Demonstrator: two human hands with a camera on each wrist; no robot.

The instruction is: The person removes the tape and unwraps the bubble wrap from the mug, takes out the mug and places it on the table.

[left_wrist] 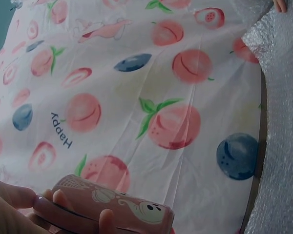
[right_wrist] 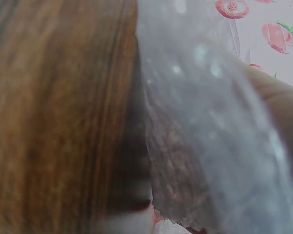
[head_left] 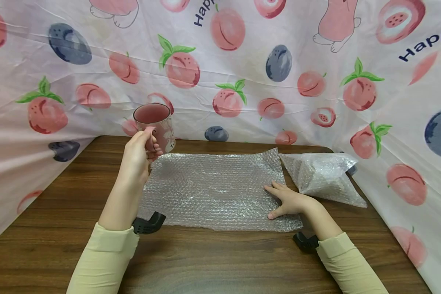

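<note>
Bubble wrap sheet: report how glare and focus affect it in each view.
Head view: bubble wrap sheet in fairly clear focus, dotted with small white glints; left wrist view: dimmer picture, the bubble wrap sheet greyish along the right edge; right wrist view: wrap large and out of focus, its highlights smeared into pale spots, with the wood table blurred too.

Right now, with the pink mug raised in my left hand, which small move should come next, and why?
I would probably lower the pink mug onto the middle of the bubble wrap: your left hand holds it raised, the wrap lies spread on the table, and your right hand rests on the wrap's right side.
</note>
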